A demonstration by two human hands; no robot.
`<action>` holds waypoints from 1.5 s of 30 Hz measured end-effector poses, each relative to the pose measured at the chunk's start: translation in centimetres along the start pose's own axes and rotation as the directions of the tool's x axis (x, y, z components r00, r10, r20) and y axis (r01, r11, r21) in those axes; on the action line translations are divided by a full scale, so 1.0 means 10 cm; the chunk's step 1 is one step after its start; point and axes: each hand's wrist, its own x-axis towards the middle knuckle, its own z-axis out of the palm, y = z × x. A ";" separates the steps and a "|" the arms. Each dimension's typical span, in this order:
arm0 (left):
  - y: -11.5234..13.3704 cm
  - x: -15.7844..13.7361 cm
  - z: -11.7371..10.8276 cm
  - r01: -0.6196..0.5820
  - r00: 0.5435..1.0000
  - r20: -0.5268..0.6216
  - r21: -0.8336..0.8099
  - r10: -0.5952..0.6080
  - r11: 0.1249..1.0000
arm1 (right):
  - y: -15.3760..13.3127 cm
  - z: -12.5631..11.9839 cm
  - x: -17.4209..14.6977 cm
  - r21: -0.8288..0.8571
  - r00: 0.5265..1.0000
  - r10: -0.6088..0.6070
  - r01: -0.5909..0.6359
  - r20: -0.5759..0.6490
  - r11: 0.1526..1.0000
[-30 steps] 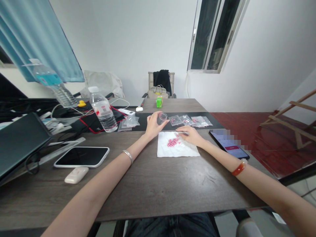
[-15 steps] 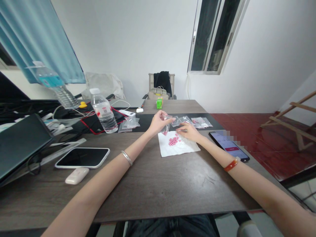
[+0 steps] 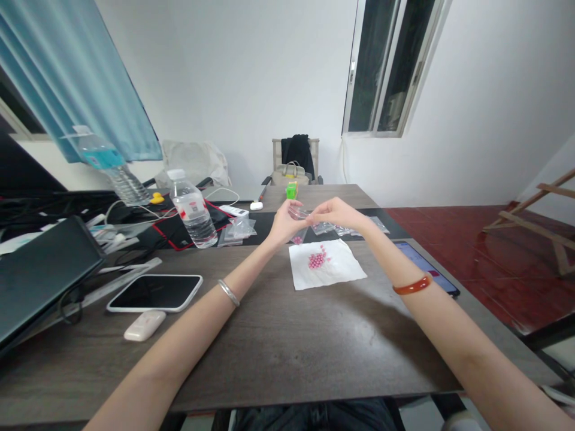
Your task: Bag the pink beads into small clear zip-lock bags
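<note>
My left hand (image 3: 286, 224) is closed on a small clear plastic bag (image 3: 298, 232) with a few pink beads at its bottom. Fingers of my right hand (image 3: 336, 214) are pinched together at the bag's top edge; whether a bead is between them is too small to tell. Below both hands, a white paper napkin (image 3: 342, 272) lies flat on the table. A loose pile of pink beads (image 3: 317, 259) rests on it. Behind my right hand, several clear bags (image 3: 341, 230) lie on the dark strip, partly hidden.
A phone (image 3: 426, 266) is under my right forearm. On the left are a white-edged tablet-like phone (image 3: 155, 293), a white earbud case (image 3: 144, 325), a water bottle (image 3: 193, 209), a laptop (image 3: 49, 269) and more clear bags (image 3: 238, 230). A green object (image 3: 291, 190) stands farther back.
My right hand has risen from beside the beads on the napkin to the top of the bag in my left hand. The left hand stays nearly in place.
</note>
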 end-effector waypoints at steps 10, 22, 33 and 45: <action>0.10 0.07 -0.27 0.093 0.950 0.311 -0.149 -0.043 0.984 | 0.17 -0.22 0.03 -0.057 0.991 0.009 -0.017 -0.135 0.998; 0.06 0.11 -0.29 -0.032 0.962 0.259 -0.196 0.083 0.980 | 0.04 -0.30 -0.05 -0.110 0.988 -0.105 0.092 -0.116 0.990; 0.15 0.10 -0.26 -0.120 0.966 0.214 -0.140 0.148 0.983 | -0.06 -0.30 -0.10 -0.125 0.983 -0.098 0.078 -0.157 0.989; 0.18 0.09 -0.24 -0.072 0.972 0.215 -0.118 0.096 0.990 | -0.08 -0.30 -0.10 -0.135 0.981 -0.139 0.121 -0.132 0.983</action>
